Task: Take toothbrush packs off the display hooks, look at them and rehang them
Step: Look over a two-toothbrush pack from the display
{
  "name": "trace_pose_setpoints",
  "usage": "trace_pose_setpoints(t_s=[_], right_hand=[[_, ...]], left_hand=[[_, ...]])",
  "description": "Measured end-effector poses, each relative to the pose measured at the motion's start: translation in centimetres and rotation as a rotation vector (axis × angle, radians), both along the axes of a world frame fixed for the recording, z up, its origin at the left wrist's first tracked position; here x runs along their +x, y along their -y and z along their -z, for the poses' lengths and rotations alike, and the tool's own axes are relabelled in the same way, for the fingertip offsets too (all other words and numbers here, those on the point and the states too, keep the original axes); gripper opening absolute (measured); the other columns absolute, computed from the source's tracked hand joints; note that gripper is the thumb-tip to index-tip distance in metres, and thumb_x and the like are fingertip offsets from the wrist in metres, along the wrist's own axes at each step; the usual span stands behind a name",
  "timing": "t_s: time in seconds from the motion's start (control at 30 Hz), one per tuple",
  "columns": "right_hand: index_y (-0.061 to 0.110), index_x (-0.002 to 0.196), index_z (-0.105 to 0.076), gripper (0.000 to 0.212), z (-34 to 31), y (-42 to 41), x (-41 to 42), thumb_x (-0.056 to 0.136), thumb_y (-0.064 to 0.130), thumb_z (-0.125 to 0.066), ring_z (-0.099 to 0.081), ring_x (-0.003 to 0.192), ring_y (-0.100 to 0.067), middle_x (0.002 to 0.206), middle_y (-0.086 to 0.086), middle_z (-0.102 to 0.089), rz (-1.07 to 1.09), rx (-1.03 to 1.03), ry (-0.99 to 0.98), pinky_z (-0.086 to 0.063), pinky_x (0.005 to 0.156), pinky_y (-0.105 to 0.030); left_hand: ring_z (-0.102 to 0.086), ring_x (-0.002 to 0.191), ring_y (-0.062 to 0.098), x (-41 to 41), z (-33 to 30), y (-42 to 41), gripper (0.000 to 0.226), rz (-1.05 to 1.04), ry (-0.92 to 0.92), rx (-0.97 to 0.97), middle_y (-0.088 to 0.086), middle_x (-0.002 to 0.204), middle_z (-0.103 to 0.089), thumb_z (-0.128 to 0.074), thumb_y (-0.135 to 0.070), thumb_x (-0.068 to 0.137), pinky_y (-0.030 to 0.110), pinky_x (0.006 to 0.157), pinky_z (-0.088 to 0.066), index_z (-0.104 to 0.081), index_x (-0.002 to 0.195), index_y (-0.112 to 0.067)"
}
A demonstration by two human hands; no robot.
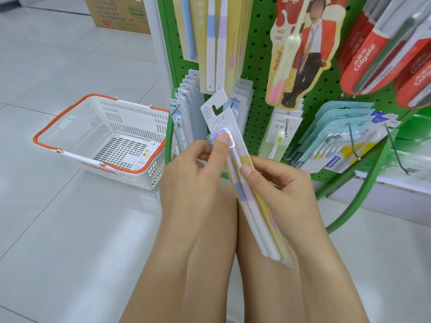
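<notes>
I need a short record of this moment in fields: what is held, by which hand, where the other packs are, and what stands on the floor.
held item: toothbrush pack, tilted, hang tab pointing up toward the display
left hand: pinches the pack near the brush heads, thumb on the front
right hand: grips the pack at mid-length
pack status: off the hook, not yet rehung
display: green pegboard with more packs hanging on hooks
floor: white basket with orange handles, left of the display

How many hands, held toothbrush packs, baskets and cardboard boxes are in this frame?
Hands: 2, left hand and right hand
Held pack: 1
Basket: 1
Box: 1
Total: 5
</notes>
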State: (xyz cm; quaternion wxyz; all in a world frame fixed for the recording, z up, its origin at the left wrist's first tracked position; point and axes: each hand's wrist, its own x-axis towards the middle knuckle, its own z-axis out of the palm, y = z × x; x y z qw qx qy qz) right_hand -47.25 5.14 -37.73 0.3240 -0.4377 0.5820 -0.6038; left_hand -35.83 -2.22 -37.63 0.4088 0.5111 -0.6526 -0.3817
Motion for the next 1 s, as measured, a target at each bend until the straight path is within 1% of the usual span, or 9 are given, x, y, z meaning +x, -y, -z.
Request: trace_pose_setpoints(t_s=[0.1, 0.23, 0.37, 0.43, 0.5, 0.57, 0.6, 0.77, 1.0], right_hand=[[0.032, 0.095, -0.074, 0.018, 0.2, -0.3, -0.6, 0.088, 0.017, -0.066, -0.063, 0.077, -0.004, 0.088, 0.012, -0.075, -0.079, 0.092, -0.035, -0.049, 0.071, -0.017], [0.026, 0.091, -0.078, 0.015, 0.7, -0.8, -1.2, 0.086, 0.025, -0.065, -0.065, 0.078, -0.006, 0.088, 0.002, -0.076, -0.133, 0.146, 0.025, -0.049, 0.071, -0.019], [0.02, 0.084, -0.079, 0.016, 0.7, -0.6, -1.2, 0.082, 0.025, -0.064, -0.068, 0.069, -0.018, 0.082, -0.012, -0.074, 0.008, 0.173, 0.415, -0.055, 0.066, -0.031], [0.015, 0.084, -0.078, 0.019, 0.7, -0.5, -1.3, 0.086, 0.02, -0.059, -0.07, 0.069, -0.018, 0.085, -0.011, -0.075, 0.082, 0.162, 0.554, -0.057, 0.066, -0.029], [0.014, 0.083, -0.077, 0.021, 0.8, -0.4, -1.3, 0.09, 0.017, -0.057, -0.07, 0.069, -0.016, 0.084, -0.009, -0.075, 0.126, 0.139, 0.612, -0.058, 0.064, -0.026], [0.013, 0.086, -0.075, 0.02, 0.9, -0.4, -1.3, 0.091, 0.017, -0.056, -0.069, 0.067, -0.015, 0.082, -0.008, -0.074, 0.139, 0.14, 0.631, -0.057, 0.062, -0.025], [0.012, 0.087, -0.075, 0.019, 1.0, -0.4, -1.3, 0.091, 0.018, -0.056, -0.069, 0.066, -0.015, 0.081, -0.007, -0.074, 0.138, 0.148, 0.635, -0.057, 0.062, -0.026], [0.008, 0.098, -0.072, 0.023, 1.4, -0.7, -1.4, 0.085, 0.02, -0.058, -0.069, 0.07, -0.014, 0.086, -0.008, -0.074, 0.086, 0.147, 0.586, -0.057, 0.066, -0.025], [0.013, 0.108, -0.07, 0.033, 1.7, -1.3, -1.2, 0.079, 0.011, -0.056, -0.071, 0.083, -0.016, 0.101, -0.008, -0.074, -0.013, 0.155, 0.57, -0.055, 0.065, -0.022]], left_hand=[[-0.057, 0.066, 0.003, 0.5, 0.1, 0.4, 0.057, -0.095, 0.066, 0.005, -0.013, 0.064, -0.063, -0.043, -0.075, 0.08, 0.029, 0.063, -0.038, -0.062, 0.067, -0.023], [-0.052, 0.066, 0.002, 0.5, -0.2, 0.4, 0.053, -0.149, 0.178, -0.062, -0.011, 0.061, -0.056, -0.046, -0.072, 0.086, 0.022, 0.059, -0.035, -0.054, 0.064, -0.024], [-0.055, 0.07, 0.001, 0.4, 0.4, -0.3, 0.033, 0.006, 0.107, -0.035, -0.014, 0.073, -0.063, -0.054, -0.058, 0.09, 0.018, 0.064, -0.04, -0.059, 0.075, -0.03], [-0.058, 0.071, -0.005, 0.3, 1.1, -0.8, 0.019, 0.085, 0.017, 0.078, -0.02, 0.082, -0.066, -0.065, -0.049, 0.085, 0.014, 0.068, -0.044, -0.063, 0.085, -0.03], [-0.065, 0.076, -0.002, 0.3, 1.8, -1.4, 0.021, 0.215, -0.091, 0.28, -0.014, 0.084, -0.071, -0.072, -0.045, 0.082, 0.022, 0.075, -0.052, -0.067, 0.094, -0.028], [-0.071, 0.085, 0.015, 0.5, 2.3, -1.6, 0.018, 0.333, -0.159, 0.438, -0.002, 0.087, -0.075, -0.072, -0.035, 0.086, 0.036, 0.075, -0.058, -0.071, 0.097, -0.02], [-0.072, 0.085, 0.019, 0.6, 2.4, -1.7, 0.014, 0.368, -0.192, 0.478, 0.002, 0.088, -0.076, -0.07, -0.028, 0.088, 0.035, 0.071, -0.059, -0.072, 0.097, -0.016], [-0.071, 0.085, 0.022, 0.8, 2.7, -1.6, 0.012, 0.372, -0.304, 0.498, 0.008, 0.091, -0.076, -0.067, -0.02, 0.091, 0.038, 0.072, -0.058, -0.072, 0.098, -0.011], [-0.072, 0.078, 0.02, 0.8, 2.9, -1.4, 0.013, 0.31, -0.395, 0.46, 0.008, 0.089, -0.076, -0.061, -0.013, 0.093, 0.028, 0.063, -0.058, -0.071, 0.099, -0.009]])
